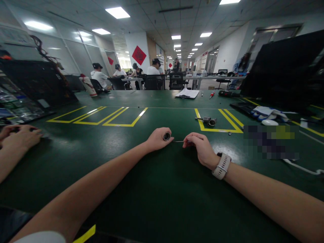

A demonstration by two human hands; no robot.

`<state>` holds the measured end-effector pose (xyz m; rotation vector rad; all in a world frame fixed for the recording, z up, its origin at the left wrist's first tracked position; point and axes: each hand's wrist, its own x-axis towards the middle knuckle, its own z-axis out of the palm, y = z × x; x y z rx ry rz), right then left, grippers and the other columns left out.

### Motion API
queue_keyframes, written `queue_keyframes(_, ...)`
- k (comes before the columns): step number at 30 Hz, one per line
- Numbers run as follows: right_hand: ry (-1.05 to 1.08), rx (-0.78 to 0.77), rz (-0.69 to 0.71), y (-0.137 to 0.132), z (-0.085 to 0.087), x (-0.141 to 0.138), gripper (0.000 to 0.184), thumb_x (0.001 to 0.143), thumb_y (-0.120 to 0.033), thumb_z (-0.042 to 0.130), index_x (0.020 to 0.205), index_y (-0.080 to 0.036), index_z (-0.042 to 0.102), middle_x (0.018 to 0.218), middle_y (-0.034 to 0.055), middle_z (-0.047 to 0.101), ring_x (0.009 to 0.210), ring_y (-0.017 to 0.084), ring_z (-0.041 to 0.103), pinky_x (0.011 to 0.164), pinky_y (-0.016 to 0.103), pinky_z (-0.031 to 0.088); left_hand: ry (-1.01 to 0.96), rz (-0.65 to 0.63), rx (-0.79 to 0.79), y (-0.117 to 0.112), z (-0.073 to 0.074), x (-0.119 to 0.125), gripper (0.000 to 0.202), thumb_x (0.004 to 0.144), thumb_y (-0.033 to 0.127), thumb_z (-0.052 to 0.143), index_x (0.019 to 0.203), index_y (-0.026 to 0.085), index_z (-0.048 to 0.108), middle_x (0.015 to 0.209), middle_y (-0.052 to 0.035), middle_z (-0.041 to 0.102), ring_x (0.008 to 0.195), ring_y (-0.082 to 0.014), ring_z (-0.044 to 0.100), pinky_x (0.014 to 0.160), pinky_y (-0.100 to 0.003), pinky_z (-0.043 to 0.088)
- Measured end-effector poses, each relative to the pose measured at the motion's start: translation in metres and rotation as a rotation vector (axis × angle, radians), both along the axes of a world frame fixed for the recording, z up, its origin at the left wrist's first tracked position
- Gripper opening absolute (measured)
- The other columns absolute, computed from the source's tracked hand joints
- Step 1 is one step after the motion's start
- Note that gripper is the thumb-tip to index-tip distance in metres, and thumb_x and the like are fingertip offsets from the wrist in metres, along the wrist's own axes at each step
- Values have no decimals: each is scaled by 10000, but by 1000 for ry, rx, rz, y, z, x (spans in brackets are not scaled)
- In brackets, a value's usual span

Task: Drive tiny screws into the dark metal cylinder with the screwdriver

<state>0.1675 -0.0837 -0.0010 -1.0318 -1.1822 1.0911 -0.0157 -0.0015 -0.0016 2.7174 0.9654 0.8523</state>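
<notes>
My left hand [159, 139] rests on the green table [141, 182], fingers curled around a small dark round ring-like part [166, 136]. Just to its right, my right hand [199, 146] pinches one end of a thin metal pin [179, 141] whose tip points toward the round part. A white watch [221, 166] sits on my right wrist. The two hands are a few centimetres apart in the middle of the table.
A metal tool [207, 120] lies inside a yellow-taped box. Gloves [265, 113], a clipboard with paper [187, 93] and a red screwdriver [212, 95] lie farther back. Another person's hands [17, 136] rest at the left edge. Several people sit at distant desks.
</notes>
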Motion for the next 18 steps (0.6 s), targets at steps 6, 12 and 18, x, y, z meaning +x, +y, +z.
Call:
queue_keyframes(6,39,41,-21,0,0,2,151,689,-210,521,568,-181,605,527,-4,578,574,158,535,651,332,389,45,-25,-36,-1,1,0,147,756,305,562,733,168,512,682,17,528,623,-116,506,563,-235,385)
queue_keyframes(12,109,71,-19,0,-1,3,154,705,-210,518,579,-189,604,528,-5,571,553,155,526,618,326,386,37,21,-71,-1,2,0,180,708,255,583,852,169,517,825,-20,556,737,-155,529,647,-278,447)
queue_keyframes(18,117,63,-6,0,-2,3,145,711,-208,519,596,-186,604,544,-4,579,563,150,530,606,315,384,-30,41,-69,5,0,0,291,751,150,508,1041,154,498,1012,-71,540,938,-184,523,843,-341,445)
